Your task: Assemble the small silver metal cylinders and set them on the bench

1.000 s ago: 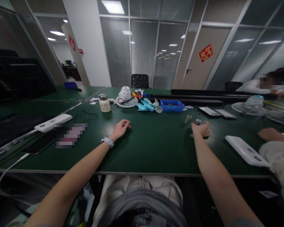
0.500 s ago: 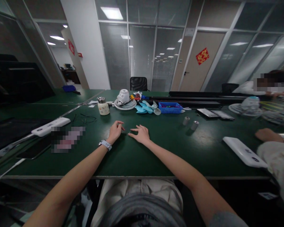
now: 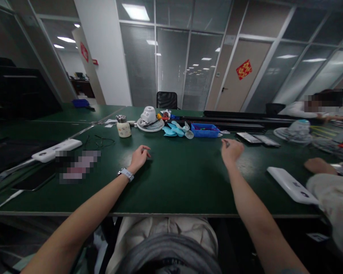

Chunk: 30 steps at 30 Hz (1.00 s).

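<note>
Toward the right side of the green table (image 3: 183, 182), my right hand (image 3: 233, 152) closes its fingers around a small grey metal cylinder (image 3: 227, 144). Only a bit of the cylinder shows by the thumb. A second such cylinder is hidden from view by this hand. My left hand (image 3: 139, 159), with a watch (image 3: 126, 174) at the wrist, rests over the table left of the middle. Its fingers are curled with the tips together, and what they hold, if anything, is too small to make out.
Along the back lie a patterned jar (image 3: 123, 127), white fan parts (image 3: 150, 120), light-blue blades (image 3: 175, 129) and a blue tray (image 3: 205, 130). White power banks (image 3: 291, 184) lie at both sides. A co-worker's arm (image 3: 321, 166) rests at the right.
My right hand has moved away from my left hand, to the right, and now covers where two metal cylinders stood. Its fingers have closed. The left hand has hardly moved.
</note>
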Available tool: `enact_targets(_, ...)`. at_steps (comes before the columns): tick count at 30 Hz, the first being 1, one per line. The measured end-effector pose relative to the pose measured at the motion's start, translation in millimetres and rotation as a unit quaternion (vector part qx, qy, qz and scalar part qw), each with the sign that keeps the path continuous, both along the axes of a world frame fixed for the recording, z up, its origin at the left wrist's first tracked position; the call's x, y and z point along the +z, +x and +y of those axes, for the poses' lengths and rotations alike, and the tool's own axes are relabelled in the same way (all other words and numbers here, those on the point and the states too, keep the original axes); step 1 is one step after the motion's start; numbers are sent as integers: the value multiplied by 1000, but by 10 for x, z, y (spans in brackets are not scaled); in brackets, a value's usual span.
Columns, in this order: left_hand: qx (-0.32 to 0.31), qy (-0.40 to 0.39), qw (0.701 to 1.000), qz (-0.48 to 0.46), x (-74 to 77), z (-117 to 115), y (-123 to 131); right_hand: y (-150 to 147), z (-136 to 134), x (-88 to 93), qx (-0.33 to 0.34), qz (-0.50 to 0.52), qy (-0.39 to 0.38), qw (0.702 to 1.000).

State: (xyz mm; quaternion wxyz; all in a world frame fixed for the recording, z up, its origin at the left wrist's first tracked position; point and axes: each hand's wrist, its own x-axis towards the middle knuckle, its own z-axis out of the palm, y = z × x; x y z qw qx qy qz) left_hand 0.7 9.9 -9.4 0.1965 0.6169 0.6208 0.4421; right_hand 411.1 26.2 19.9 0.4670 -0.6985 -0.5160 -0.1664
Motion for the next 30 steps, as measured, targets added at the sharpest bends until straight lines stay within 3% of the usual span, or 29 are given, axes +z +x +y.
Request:
enact_targets(3,3,3,1000,7,4,-1,7,516,-53,-65,-138,58,-42,988)
enact_targets(5,7,4,1000,5,16,-11,14,651,-69,-116,-171,90,-80,978)
enact_targets(9,6,5,1000,0,39,-29,20,661,-38,-149,-171,120,-110,972)
enact_targets(18,1,12,1000,-2,3,-9,6,632,-42,-159,-145,136,-82,977)
enact_targets(24,-5,2,1000,7,12,-20,7,646,-24,-153,-149,156,-121,969)
enact_targets(30,-12,-7,1000,7,18,-39,10,466,22,-130,-188,-6,-62,980)
